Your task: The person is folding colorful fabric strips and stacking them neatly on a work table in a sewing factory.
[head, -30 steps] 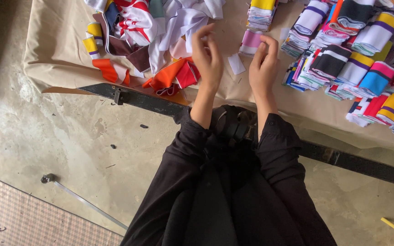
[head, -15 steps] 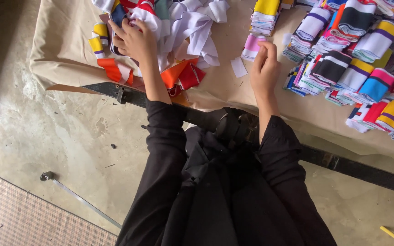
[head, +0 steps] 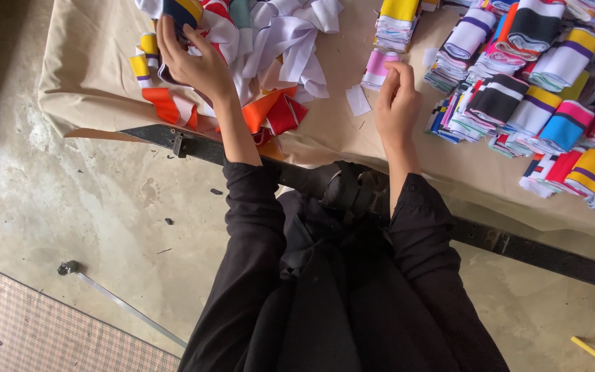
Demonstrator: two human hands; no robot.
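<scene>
While the left hand [head: 197, 65] grips a loose piece in the tangled fabric heap [head: 242, 41] at upper left of the frame, the right hand [head: 397, 103] pinches a pink folded strip [head: 378, 69] at upper centre. Striped stacks [head: 518, 96] fill the upper right of the table [head: 91, 76].

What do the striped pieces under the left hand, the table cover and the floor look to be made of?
Striped pieces gripped by the left hand: soft knit fabric, matte, judging by limp folds; possibly ribbed, too small to tell. Table cover: beige cloth, matte; it wrinkles and drapes over the edge. Floor: bare concrete by its look, grey, mottled and stained.
</scene>
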